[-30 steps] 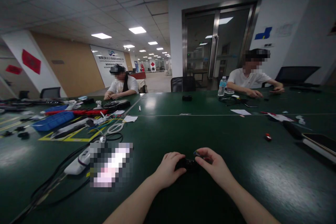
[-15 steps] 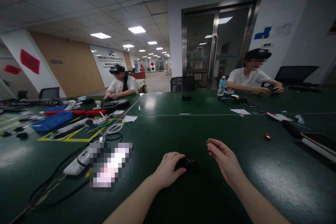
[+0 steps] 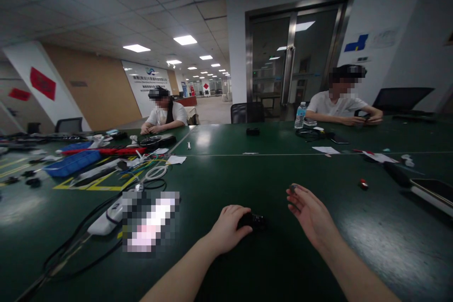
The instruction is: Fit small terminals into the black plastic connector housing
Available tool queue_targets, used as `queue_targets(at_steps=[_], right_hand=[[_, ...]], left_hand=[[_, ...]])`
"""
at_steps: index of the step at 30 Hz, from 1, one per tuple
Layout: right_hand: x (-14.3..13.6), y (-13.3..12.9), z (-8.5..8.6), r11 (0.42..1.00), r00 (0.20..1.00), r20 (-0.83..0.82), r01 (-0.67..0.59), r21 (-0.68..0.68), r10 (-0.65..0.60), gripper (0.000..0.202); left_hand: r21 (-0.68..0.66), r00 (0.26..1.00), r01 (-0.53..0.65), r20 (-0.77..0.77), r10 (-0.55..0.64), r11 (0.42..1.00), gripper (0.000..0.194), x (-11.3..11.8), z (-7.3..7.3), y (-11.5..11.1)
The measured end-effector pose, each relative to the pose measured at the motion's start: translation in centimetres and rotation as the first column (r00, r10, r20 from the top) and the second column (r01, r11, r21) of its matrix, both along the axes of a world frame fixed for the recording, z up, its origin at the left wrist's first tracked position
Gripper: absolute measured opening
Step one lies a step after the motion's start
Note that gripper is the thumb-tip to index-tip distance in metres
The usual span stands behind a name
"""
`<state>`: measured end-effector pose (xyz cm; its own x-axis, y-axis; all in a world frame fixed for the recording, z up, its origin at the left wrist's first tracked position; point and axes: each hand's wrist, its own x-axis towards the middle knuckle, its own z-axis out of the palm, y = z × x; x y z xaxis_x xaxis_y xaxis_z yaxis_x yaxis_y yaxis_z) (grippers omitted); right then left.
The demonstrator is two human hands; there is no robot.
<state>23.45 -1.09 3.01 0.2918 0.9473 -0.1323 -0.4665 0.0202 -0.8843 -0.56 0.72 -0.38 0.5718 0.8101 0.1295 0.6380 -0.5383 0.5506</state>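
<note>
Carried farther right of the black device (image 3: 257,220) gripped by the left hand (image 3: 227,227), a small piece (image 3: 292,188) pinched in the right hand (image 3: 311,212) could be dropped if grip slackens.

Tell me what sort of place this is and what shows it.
Probably an open-plan office used as a workroom: a big green table bearing a white power strip, a wall sign with logo and lettering, and a black chair across the table.

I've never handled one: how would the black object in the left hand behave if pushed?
The black object is probably stiff, its visible end showing no bend. Lying low, it would likely slide before tipping; its glints suggest it may be slick.
</note>
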Motion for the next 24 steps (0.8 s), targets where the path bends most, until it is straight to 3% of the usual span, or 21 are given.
queue_targets(at_steps=[8,24], right_hand=[[1.0,0.4,-0.4,1.000,1.000,-0.002,-0.001,0.010,0.001,0.022],[1.3,0.5,-0.4,1.000,0.998,-0.069,-0.011,-0.011,0.010,0.023]], left_hand=[[-0.014,1.000,-0.002,-0.005,0.001,1.000,0.044,0.0,0.5,-0.2],[-0.016,1.000,-0.007,0.001,0.007,1.000,0.045,-0.1,0.1,-0.1]])
